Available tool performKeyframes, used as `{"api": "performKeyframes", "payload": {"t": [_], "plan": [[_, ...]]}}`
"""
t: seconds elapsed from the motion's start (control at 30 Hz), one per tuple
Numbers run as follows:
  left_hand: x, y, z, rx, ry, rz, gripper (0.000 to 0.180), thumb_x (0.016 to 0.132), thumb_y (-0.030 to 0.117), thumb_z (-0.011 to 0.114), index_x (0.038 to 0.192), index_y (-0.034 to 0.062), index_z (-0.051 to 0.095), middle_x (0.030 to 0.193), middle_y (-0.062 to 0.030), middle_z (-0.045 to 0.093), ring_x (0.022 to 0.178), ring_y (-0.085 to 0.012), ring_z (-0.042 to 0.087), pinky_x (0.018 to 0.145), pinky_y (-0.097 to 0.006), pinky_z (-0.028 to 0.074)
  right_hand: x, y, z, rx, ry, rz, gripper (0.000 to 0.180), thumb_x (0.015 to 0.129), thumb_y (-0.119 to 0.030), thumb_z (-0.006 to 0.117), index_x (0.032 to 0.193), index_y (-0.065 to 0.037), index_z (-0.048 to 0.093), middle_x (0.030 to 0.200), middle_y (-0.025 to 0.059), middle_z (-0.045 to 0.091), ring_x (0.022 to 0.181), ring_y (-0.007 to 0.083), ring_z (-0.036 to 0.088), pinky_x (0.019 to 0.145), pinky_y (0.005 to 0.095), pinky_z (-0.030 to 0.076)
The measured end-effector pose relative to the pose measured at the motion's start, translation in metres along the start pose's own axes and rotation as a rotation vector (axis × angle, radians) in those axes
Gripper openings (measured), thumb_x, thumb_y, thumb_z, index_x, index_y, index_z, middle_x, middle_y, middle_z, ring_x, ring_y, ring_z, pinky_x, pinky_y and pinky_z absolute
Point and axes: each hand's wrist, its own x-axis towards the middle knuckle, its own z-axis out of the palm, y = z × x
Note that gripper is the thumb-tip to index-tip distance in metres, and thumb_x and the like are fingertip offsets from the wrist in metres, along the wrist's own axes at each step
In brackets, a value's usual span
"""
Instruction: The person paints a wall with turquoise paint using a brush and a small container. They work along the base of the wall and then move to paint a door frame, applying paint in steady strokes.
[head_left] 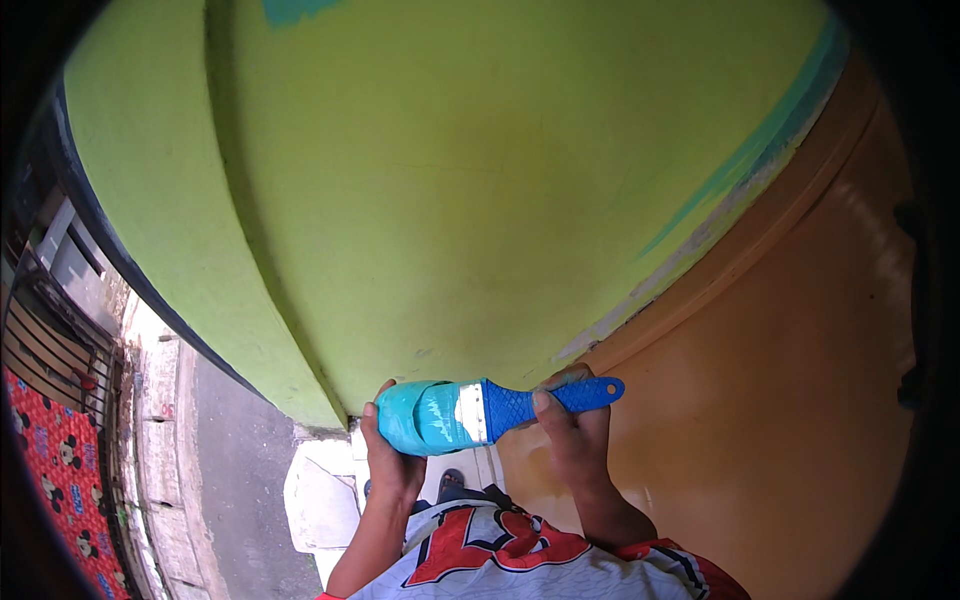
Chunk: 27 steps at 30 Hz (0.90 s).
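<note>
My left hand (392, 462) is wrapped round a turquoise, paint-covered cup (400, 418) in front of my chest. In my right hand (578, 442) is a paintbrush (512, 410) with a texted blue handle, gripped with the thumb along it. The brush lies level, its metal band smeared with turquoise paint and its head end at the cup; I cannot tell whether the bristles are inside or just over the rim. A yellow-green wall (450, 220) rises close before both hands. Turquoise paint (740, 170) runs in a streak along its right edge.
An orange wall (740, 400) stands at the right, against the green one. A raised vertical edge (240, 190) crosses the green wall. Down at the left are a grey street (240, 490), a railing (50, 345) and a red patterned cloth (65, 480). My foot (452, 477) shows below.
</note>
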Motion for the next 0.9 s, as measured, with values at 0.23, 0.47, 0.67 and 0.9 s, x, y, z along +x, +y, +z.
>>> {"api": "performKeyframes", "payload": {"t": [0.23, 0.47, 0.67, 0.9], "plan": [[0.000, 0.001, -0.004, -0.042, 0.012, 0.009, 0.075, 0.101, 0.065, 0.049, 0.152, 0.0107, 0.040, 0.144, -0.0125, 0.053, 0.134, -0.0300, 0.053, 0.113, -0.047, 0.044, 0.000, -0.005, -0.001, -0.304, 0.002, -0.084, 0.023, 0.092, -0.005, 0.074, 0.106, -0.002, 0.056, 0.093, 0.0046, 0.066, 0.080, 0.0085, 0.064, 0.071, 0.0272, 0.053], [-0.006, 0.000, -0.007, -0.047, 0.014, 0.008, 0.076, 0.100, 0.066, 0.050, 0.153, 0.0114, 0.040, 0.144, -0.0131, 0.052, 0.132, -0.0301, 0.054, 0.112, -0.048, 0.045, -0.009, -0.024, 0.005, -0.507, 0.011, -0.207, 0.023, 0.089, -0.001, 0.074, 0.102, -0.002, 0.055, 0.089, 0.0059, 0.064, 0.079, 0.0100, 0.062, 0.072, 0.0272, 0.051], [-0.006, 0.001, -0.009, -0.070, 0.006, 0.011, 0.076, 0.100, 0.066, 0.049, 0.152, 0.0116, 0.040, 0.143, -0.0132, 0.052, 0.130, -0.0300, 0.056, 0.109, -0.048, 0.048, -0.010, -0.033, 0.005, -0.553, 0.053, -0.247, 0.024, 0.088, -0.002, 0.076, 0.101, -0.002, 0.056, 0.087, 0.0064, 0.065, 0.077, 0.0113, 0.063, 0.069, 0.0284, 0.051], [-0.003, 0.006, -0.015, -0.159, 0.019, -0.033, 0.069, 0.103, 0.063, 0.045, 0.149, 0.0117, 0.044, 0.140, -0.0123, 0.056, 0.128, -0.0286, 0.058, 0.107, -0.047, 0.050, -0.014, -0.049, -0.001, -0.262, -0.038, -0.352, 0.022, 0.089, -0.001, 0.076, 0.102, -0.003, 0.059, 0.088, 0.0104, 0.067, 0.078, 0.0136, 0.066, 0.071, 0.0292, 0.052]]}}
